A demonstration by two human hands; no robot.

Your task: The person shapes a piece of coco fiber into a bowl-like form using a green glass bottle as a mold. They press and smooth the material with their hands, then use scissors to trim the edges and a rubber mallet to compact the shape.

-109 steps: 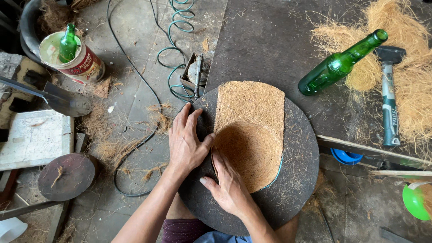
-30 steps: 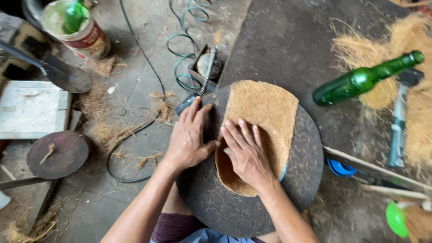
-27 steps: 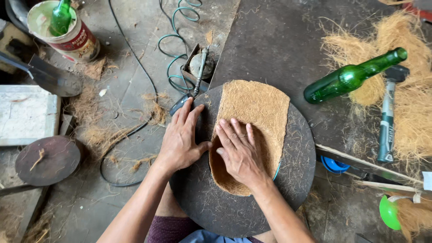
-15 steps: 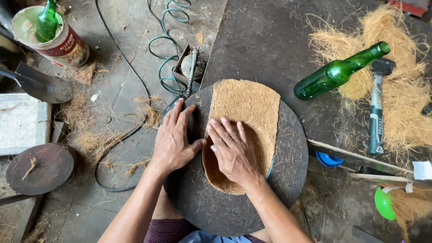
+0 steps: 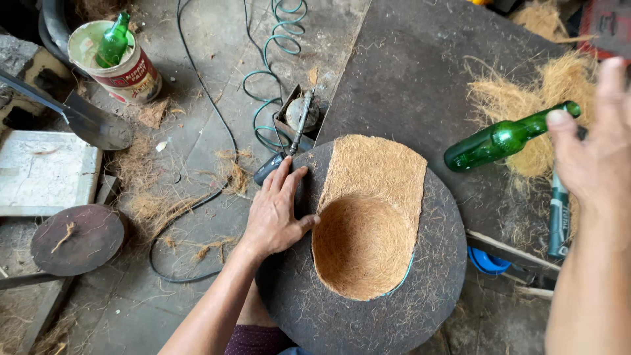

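From the head camera, a round dark mould board (image 5: 368, 315) fills the lower middle, and a sheet of coconut-fibre matting (image 5: 371, 217) lies pressed into its central hollow, forming a bowl with a flat flap running toward the board's far edge. The left hand (image 5: 276, 217) rests flat on the board just left of the hollow, fingers spread and released, thumb pointing at the bowl's rim; it seems placed there to keep the board from shifting. The right hand (image 5: 591, 144) is lifted well to the right of the board, close to the lens, fingers loosely extended and grasping nothing.

Beyond the board's right edge a green glass bottle (image 5: 506, 138) lies on its side against a heap of loose coir (image 5: 545, 98), with a hammer (image 5: 559, 217) just below it. The raised right hand partly covers both bottle and hammer. At the board's far-left edge sits a small tool in a box (image 5: 299, 118) trailing a coiled green hose (image 5: 276, 59). Well left of the board stand a paint tin (image 5: 121, 66) holding a second green bottle (image 5: 113, 43), and a rusty round disc (image 5: 77, 238).
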